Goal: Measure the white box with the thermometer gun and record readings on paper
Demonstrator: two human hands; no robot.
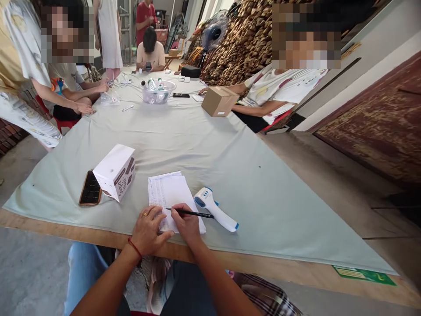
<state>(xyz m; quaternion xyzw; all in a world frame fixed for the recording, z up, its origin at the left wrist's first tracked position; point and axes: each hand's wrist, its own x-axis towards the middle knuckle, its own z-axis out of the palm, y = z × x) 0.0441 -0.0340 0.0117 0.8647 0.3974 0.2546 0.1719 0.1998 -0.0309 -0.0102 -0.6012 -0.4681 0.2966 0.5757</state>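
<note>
A sheaf of white paper [176,188] with rows of handwriting down its left side lies near the table's front edge. Resting on its lower left part, my left hand [149,228] has its fingers laid out and holds nothing; a ring and a red cord bracelet show on it. My right hand [187,223] is closed around a black pen [197,214], whose tip meets the sheet beside the written rows. Just right of the paper is a white and blue infrared thermometer [217,208]. To the left, a white box [115,171] with printed lettering stands by a phone [90,188].
A grey-green cloth [171,136] covers the table. Farther back are a clear plastic basin [156,95] with bottles, a cardboard box [219,102] and a black phone [181,95]. Several people sit or stand around the table's sides and far end. Stacked firewood [243,39] lines the back right.
</note>
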